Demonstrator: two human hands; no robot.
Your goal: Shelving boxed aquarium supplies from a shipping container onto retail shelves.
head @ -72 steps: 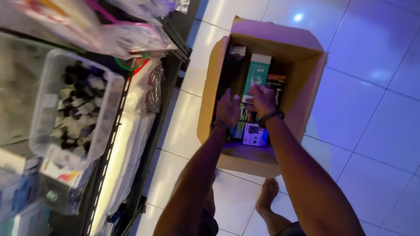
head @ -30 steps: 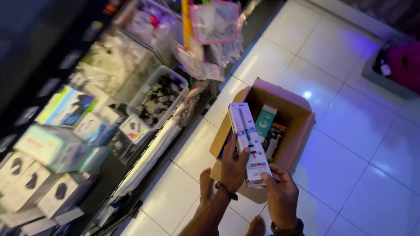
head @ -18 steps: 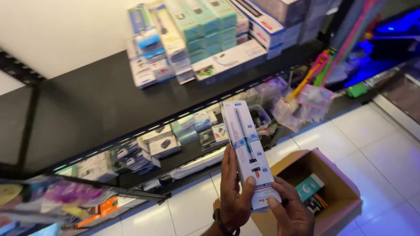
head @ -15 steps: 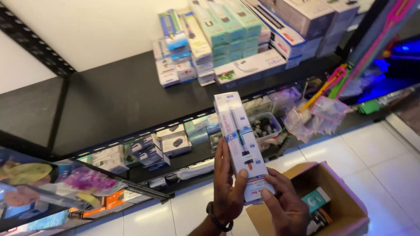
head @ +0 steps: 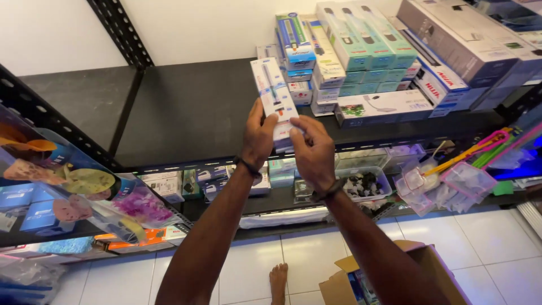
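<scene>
Holding a long white-and-blue box (head: 275,99) upright above the black shelf (head: 186,113), both hands close on its lower end. Left to right: bagged goods (head: 84,186) hang at the shelf's left; the left hand (head: 258,138) wraps the box's left edge, fingers curled round it; the right hand (head: 312,148) pinches the lower right corner, thumb in front. Behind stand stacked cartons (head: 361,51), just beside the box's top. Below right, an open cardboard box (head: 420,262) sits on the tiled floor (head: 293,265). Risk: gripped only at the bottom, the tall box could tip or slide; its top could knock the stacked cartons.
</scene>
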